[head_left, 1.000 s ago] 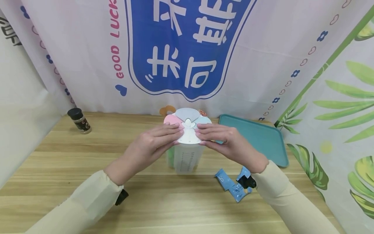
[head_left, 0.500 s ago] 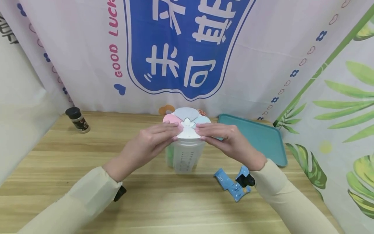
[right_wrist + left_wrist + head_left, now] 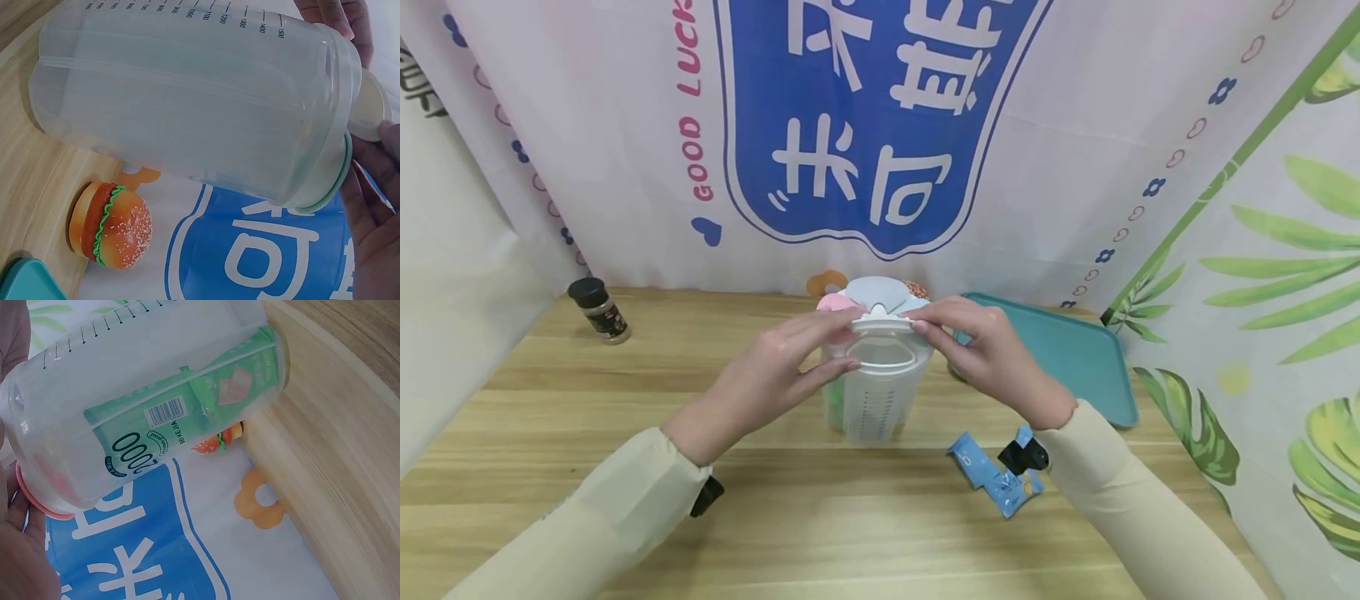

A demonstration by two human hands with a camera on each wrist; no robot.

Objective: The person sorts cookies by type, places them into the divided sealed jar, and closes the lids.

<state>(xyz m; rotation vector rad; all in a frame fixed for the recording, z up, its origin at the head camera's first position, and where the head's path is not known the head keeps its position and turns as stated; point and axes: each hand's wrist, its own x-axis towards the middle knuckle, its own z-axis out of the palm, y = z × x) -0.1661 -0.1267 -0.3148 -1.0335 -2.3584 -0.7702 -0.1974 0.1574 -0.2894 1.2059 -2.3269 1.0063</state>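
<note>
A clear plastic storage container (image 3: 880, 408) stands upright on the table, with a petal-shaped lid of pink, white and blue flaps. Its front white flap (image 3: 370, 106) is tilted up, baring an oval opening. My right hand (image 3: 1000, 354) pinches this flap near its right edge between thumb and fingers. My left hand (image 3: 760, 375) touches the lid's left side with nearly straight fingers; its thumb is apart from them, near the opening's front rim. Inside the container's left part is a green packet (image 3: 137, 431). The right wrist view shows the left fingertips at the lid's far side.
A hamburger (image 3: 115, 228) sits behind the container. To the right lies a teal tray (image 3: 1067, 358); blue packets (image 3: 992, 475) lie near the right wrist. A black-capped seasoning jar (image 3: 598, 310) stands at the table's back left. A printed curtain (image 3: 625, 167) hangs behind.
The front white flap, flat a second ago, has swung upward and shows the opening. Both hands have risen slightly with it, and the left thumb has parted from the fingers.
</note>
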